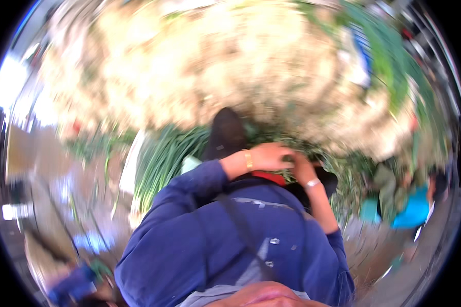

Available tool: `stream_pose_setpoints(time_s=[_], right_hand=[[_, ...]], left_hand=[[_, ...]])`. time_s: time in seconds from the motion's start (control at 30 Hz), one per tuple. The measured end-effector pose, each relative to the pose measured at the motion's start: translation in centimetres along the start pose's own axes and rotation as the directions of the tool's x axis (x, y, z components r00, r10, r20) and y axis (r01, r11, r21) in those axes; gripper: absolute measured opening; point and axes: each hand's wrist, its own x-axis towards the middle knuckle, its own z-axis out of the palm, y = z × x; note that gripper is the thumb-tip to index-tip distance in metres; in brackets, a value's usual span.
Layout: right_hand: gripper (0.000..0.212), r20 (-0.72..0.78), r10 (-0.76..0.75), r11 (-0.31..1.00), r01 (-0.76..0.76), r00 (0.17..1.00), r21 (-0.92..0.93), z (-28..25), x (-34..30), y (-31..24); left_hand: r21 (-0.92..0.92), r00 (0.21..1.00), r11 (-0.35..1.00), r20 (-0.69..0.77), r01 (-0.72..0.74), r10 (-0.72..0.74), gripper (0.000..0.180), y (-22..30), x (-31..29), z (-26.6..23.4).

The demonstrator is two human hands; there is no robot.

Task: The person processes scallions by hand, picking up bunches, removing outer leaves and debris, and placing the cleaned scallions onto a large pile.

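Observation:
My left hand point(271, 156), with a gold-coloured bracelet at its wrist, is curled in front of my lap. My right hand point(303, 169), a silver band at its wrist, meets it from the right. The fingers of both hands are closed together around a small dark patch point(288, 159); blur hides what it is. Just beneath the hands a red patch point(269, 177) shows at my lap. To the left lies a bunch of green onions point(164, 161), long green leaves with pale ends toward me.
A large heap of pale, straw-like plant matter point(215, 61) spans the far side. Long green leaves point(389, 56) and a blue-and-white package point(361, 56) lie on its right. Loose greens point(351, 171) and a bright blue item point(412, 209) are at the right. Wet-looking floor point(61, 194) stretches left.

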Motion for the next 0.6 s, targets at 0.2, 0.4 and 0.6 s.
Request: stream_pose_setpoints(time_s=[0.2, 0.4, 0.6], right_hand=[[0.026, -0.391, -0.007, 0.992, 0.056, 0.920, 0.113, -8.1, -1.3, -1.6], [0.034, -0.860, -0.057, 0.990, -0.085, 0.508, -0.116, -21.3, 3.8, -1.2], [0.029, -0.705, 0.411, 0.910, -0.302, 0.578, 0.282, -26.8, 9.4, 4.3]], left_hand=[[0.356, 0.971, 0.932, 0.238, -0.062, -0.027, 0.036, 0.6, 2.5, 2.0], [-0.346, 0.932, 0.868, 0.198, 0.357, -0.304, 0.035, 3.7, 5.8, -0.5], [-0.588, 0.946, 0.741, 0.205, 0.325, -0.252, 0.029, 2.0, 7.7, 0.3]])
